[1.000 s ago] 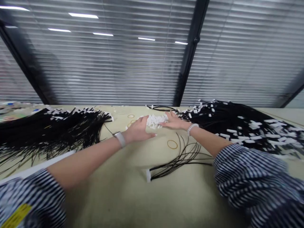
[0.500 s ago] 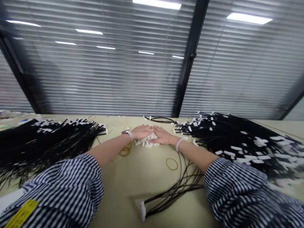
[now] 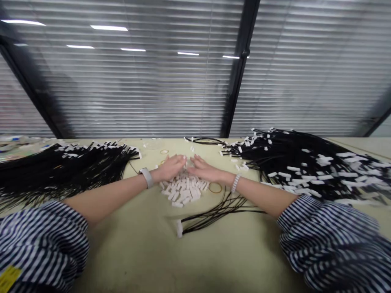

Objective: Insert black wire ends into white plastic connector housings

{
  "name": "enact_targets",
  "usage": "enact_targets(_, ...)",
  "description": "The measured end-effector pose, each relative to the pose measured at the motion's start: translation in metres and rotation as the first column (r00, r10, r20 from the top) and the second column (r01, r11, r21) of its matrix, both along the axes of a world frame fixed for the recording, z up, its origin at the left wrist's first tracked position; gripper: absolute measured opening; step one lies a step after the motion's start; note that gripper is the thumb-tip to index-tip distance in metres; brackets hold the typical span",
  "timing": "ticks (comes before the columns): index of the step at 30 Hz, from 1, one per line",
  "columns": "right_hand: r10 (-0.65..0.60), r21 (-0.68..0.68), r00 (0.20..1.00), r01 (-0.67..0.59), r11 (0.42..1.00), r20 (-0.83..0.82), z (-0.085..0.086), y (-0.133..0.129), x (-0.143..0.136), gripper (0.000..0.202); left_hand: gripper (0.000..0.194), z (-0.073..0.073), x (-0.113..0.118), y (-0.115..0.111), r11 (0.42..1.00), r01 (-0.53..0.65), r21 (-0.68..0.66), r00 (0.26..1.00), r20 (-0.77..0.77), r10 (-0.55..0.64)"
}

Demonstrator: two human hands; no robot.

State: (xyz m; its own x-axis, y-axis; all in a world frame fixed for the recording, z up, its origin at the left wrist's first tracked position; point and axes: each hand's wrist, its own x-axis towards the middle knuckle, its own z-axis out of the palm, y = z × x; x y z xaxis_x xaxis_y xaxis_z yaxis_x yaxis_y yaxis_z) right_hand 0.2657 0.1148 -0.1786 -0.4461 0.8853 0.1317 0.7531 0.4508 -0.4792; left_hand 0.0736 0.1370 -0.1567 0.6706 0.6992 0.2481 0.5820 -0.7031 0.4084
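Note:
A heap of small white connectors (image 3: 185,190) lies on the pale table (image 3: 146,252) at the middle. My left hand (image 3: 171,167) rests against the far left side of the heap, palm down, fingers extended. Opposite it, my right hand (image 3: 205,169) lies flat at the far right side, its fingers stretched toward the left one. The fingertips are close to each other with a small gap. Neither hand grips anything. Just in front of the heap is a bundle of black wires (image 3: 210,215) with a white connector (image 3: 179,228) at its left end.
Large piles of black cables with white ends lie at the left (image 3: 76,169) and right (image 3: 293,158). A rubber band (image 3: 215,187) sits beside the heap. A thin cable bundle (image 3: 207,141) lies at the back edge, below window blinds (image 3: 152,89).
Both hands have come nearer with the connectors, which now spread out in front of them. The fingertips have parted. The view has shifted, and the wire bundle appears farther off.

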Motion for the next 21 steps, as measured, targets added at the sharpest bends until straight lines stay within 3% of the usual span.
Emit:
enact_targets(3, -0.082, 0.030, 0.991, 0.085, 0.996, -0.110, 0.017, 0.027, 0.007, 0.061, 0.060, 0.019, -0.008, -0.002, 0.995, -0.102, 0.018, 0.989, 0.108, 0.100)
enact_targets(6, -0.130, 0.041, 0.980, 0.137, 0.990, -0.150, 0.026, 0.059, 0.009, 0.042, 0.060, 0.033, -0.012, -0.015, 0.992, -0.125, 0.023, 0.979, 0.165, 0.119)
enact_targets(11, -0.192, 0.029, 0.978, 0.195, 0.980, -0.080, 0.013, 0.087, 0.004, 0.033, 0.035, 0.029, -0.018, -0.083, 0.997, -0.068, 0.039, 0.993, 0.099, 0.063)
enact_targets(13, -0.168, 0.028, 0.985, 0.170, 0.985, -0.043, 0.006, 0.084, 0.002, 0.032, 0.028, 0.022, -0.024, -0.114, 0.998, -0.030, -0.047, 0.999, -0.028, 0.028)
enact_targets(16, -0.080, 0.024, 0.997, 0.080, 0.997, -0.006, 0.003, 0.066, 0.001, 0.034, 0.030, 0.010, -0.035, -0.143, 0.985, -0.088, -0.147, 0.987, -0.149, 0.065)
enact_targets(21, 0.027, 0.066, 0.999, -0.028, 0.997, 0.023, 0.029, 0.014, 0.005, 0.039, 0.011, 0.005, -0.044, -0.153, 0.987, -0.084, -0.134, 0.983, -0.171, 0.060)
